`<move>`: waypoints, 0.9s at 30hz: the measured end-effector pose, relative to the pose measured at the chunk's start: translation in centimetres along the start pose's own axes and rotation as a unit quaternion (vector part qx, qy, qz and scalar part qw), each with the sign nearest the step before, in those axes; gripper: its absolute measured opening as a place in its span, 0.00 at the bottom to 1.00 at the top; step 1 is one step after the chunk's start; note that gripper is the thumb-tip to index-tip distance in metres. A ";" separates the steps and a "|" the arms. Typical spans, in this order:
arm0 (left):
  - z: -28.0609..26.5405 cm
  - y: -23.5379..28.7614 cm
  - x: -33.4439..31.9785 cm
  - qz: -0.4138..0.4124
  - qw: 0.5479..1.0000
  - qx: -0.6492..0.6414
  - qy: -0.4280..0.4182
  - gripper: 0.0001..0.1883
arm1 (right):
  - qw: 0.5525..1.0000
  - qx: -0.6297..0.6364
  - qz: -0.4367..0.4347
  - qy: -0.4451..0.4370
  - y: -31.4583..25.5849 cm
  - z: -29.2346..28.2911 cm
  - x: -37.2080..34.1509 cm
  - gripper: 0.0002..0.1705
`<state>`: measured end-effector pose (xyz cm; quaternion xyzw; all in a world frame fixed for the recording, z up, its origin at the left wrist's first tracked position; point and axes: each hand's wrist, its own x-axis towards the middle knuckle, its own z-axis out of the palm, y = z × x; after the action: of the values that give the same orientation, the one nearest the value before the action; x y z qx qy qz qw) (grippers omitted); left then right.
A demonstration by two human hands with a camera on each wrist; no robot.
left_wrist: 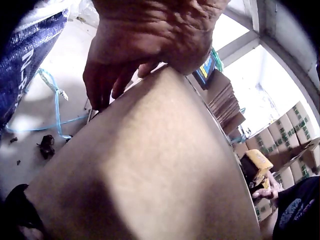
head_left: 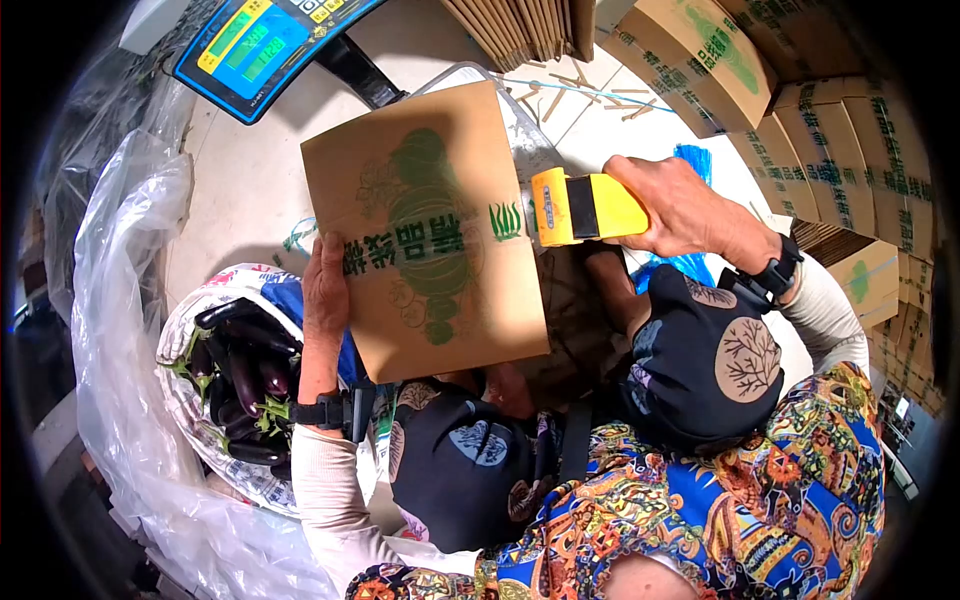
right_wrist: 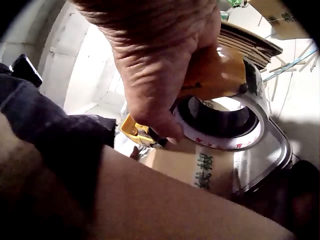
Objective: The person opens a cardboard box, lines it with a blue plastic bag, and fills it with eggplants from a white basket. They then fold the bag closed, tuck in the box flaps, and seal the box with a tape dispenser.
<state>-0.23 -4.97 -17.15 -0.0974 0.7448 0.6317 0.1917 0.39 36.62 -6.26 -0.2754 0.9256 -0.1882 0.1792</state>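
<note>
A cardboard box [head_left: 430, 230] with green print is held tilted above the person's knees in the head view. The left hand [head_left: 325, 290] grips its left edge; in the left wrist view that hand [left_wrist: 145, 45] has its fingers bent over the box's edge [left_wrist: 165, 150]. At the box's right side, the right hand [head_left: 675, 205] grips a yellow tape dispenser [head_left: 590, 207]. From the right wrist, the dispenser [right_wrist: 215, 75] shows a large roll of tape [right_wrist: 225, 137] under the right hand [right_wrist: 155, 65]. The box's far underside is hidden.
A sack of eggplants [head_left: 245, 380] stands at the left beside clear plastic sheeting [head_left: 130, 300]. A scale display [head_left: 260, 50] is at the upper left. Flattened cardboard [head_left: 525, 30] stands at the top, and stacked printed boxes [head_left: 840, 150] line the right.
</note>
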 end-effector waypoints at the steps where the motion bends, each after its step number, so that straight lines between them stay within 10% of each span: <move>1: 0.0 -0.1 0.1 0.012 1.000 0.000 0.001 0.32 | 1.000 0.015 0.001 -0.002 0.3 0.3 0.1 0.27; 27: 2.2 0.4 -1.0 -0.150 0.903 -0.392 -0.090 0.30 | 0.991 0.111 0.048 0.062 3.7 7.3 1.4 0.24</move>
<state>0.91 -2.87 -16.63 -0.2181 0.3925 0.8426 0.2973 0.79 36.85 -14.57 -0.1965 0.9206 -0.2975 0.1594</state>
